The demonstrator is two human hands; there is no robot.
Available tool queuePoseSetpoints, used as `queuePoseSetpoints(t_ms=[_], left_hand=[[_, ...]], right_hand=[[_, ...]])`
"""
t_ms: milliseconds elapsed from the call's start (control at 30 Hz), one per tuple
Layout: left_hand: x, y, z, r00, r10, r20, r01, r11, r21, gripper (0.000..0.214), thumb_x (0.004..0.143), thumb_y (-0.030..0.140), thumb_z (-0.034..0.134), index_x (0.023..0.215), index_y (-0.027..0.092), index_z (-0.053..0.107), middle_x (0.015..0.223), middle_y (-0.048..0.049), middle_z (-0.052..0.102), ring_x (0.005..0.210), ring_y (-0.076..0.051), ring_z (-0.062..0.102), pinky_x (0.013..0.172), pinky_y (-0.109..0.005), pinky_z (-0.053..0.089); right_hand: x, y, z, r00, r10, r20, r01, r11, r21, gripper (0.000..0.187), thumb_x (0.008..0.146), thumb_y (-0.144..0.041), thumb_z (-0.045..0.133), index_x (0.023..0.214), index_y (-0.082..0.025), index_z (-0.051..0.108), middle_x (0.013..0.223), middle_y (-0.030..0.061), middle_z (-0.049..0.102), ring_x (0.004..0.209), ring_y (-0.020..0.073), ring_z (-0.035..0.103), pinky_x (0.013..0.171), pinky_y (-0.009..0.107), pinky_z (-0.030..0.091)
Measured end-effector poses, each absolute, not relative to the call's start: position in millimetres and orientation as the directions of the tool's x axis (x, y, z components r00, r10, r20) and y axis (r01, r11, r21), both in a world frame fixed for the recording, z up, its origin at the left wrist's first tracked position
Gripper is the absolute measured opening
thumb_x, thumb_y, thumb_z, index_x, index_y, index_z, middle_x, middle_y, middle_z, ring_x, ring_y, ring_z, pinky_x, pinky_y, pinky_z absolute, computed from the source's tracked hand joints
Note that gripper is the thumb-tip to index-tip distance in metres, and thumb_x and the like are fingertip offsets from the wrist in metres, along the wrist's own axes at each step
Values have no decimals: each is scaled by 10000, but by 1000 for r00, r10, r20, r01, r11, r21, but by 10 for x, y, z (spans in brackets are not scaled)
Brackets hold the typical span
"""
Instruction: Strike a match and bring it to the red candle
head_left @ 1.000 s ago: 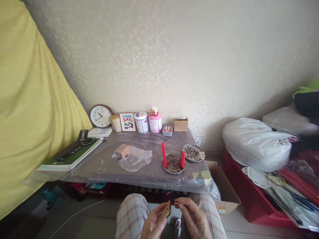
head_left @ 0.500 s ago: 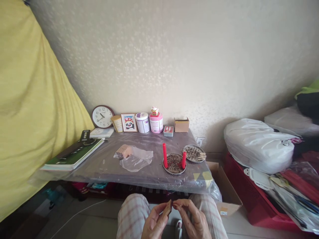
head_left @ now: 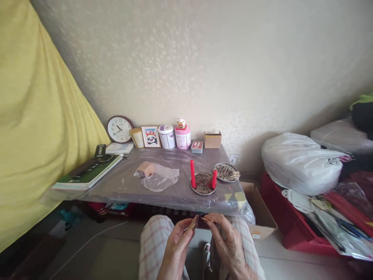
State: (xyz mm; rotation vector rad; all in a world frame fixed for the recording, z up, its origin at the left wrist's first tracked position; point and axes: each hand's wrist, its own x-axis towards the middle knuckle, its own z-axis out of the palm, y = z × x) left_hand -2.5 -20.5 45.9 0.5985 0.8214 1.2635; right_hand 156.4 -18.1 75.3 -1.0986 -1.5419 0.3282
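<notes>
Glossy clear plastic sheet (head_left: 175, 190) over table, waxy red candles (head_left: 192, 174), shiny metal dish (head_left: 203, 183)

Both wrists run off the bottom edge, the matchbox (head_left: 194, 222) is mostly hidden behind the left hand (head_left: 177, 243)'s fingers, the match (head_left: 206, 219) in the right hand (head_left: 225, 241) is a barely-there sliver, and labels on the far tins (head_left: 174, 137) are too tiny to read.
</notes>
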Motion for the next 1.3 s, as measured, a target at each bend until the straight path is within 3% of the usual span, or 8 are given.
queuePoseSetpoints(t_ms=[200, 433, 567, 667, 733, 967, 1133, 1300], left_hand=[[-12, -209, 561, 84, 980, -183, -598, 196, 777, 285, 779, 396, 785, 995, 211, 758, 1085, -69, 777, 1085, -221, 647, 978, -351, 450], [34, -169, 552, 75, 977, -198, -619, 201, 759, 308, 717, 407, 839, 940, 209, 761, 1024, -67, 788, 1021, -209, 663, 960, -356, 448], [41, -149, 595, 47, 980, -193, -596, 182, 782, 297, 691, 398, 853, 899, 205, 764, 975, -59, 775, 961, -208, 657, 920, -360, 455], [37, -155, 672, 80, 988, -134, -572, 156, 805, 305, 745, 433, 802, 955, 217, 759, 1048, -71, 768, 1083, -240, 636, 1025, -398, 417], [28, -154, 697, 87, 985, -152, -557, 174, 812, 340, 715, 459, 820, 946, 216, 763, 1061, -77, 765, 1113, -252, 624, 1046, -409, 399], [10, -132, 578, 52, 976, -214, -563, 205, 800, 363, 676, 482, 846, 908, 218, 754, 1018, -74, 772, 1062, -245, 630, 1017, -414, 401], [23, -124, 578, 52, 980, -193, -563, 188, 805, 318, 701, 449, 837, 911, 228, 749, 1032, -58, 783, 1068, -232, 639, 1008, -389, 410], [48, -115, 628, 35, 986, -165, -571, 155, 807, 324, 703, 446, 832, 916, 217, 747, 979, -53, 785, 1018, -230, 653, 988, -393, 425]], right_hand=[[1534, -124, 752, 30, 668, 744, 527, 622, -579, 134, 980, -204, 559, 967, -250, 684, 882, 48, 797, 809, 186, 779, 740, 262, 645], [1616, -163, 873, 30, 635, 772, 587, 614, -528, 143, 965, -155, 563, 1006, -240, 671, 908, 49, 784, 827, 172, 770, 745, 241, 635], [1626, -138, 826, -51, 550, 833, 537, 718, -442, 183, 966, -153, 533, 1068, -245, 653, 945, 58, 797, 861, 184, 766, 771, 292, 633], [1668, 71, 587, -26, 674, 739, 667, 562, -489, 275, 999, -296, 472, 828, -252, 683, 754, 24, 787, 670, 189, 759, 621, 278, 630], [1729, 185, 481, 78, 706, 704, 701, 463, -542, 272, 1001, -304, 465, 847, -227, 675, 730, 45, 780, 631, 204, 754, 581, 287, 618], [1829, 105, 711, 281, 870, 404, 540, 205, -816, 307, 923, -490, 557, 885, -228, 713, 856, 42, 803, 758, 222, 759, 711, 291, 616], [1777, 56, 813, 289, 861, 419, 463, 257, -848, 288, 907, -472, 599, 880, -215, 725, 860, 49, 798, 781, 212, 753, 717, 270, 611], [1682, -3, 769, 174, 786, 593, 490, 453, -745, 114, 934, -272, 625, 946, -225, 728, 869, 24, 791, 793, 166, 754, 768, 225, 611]])
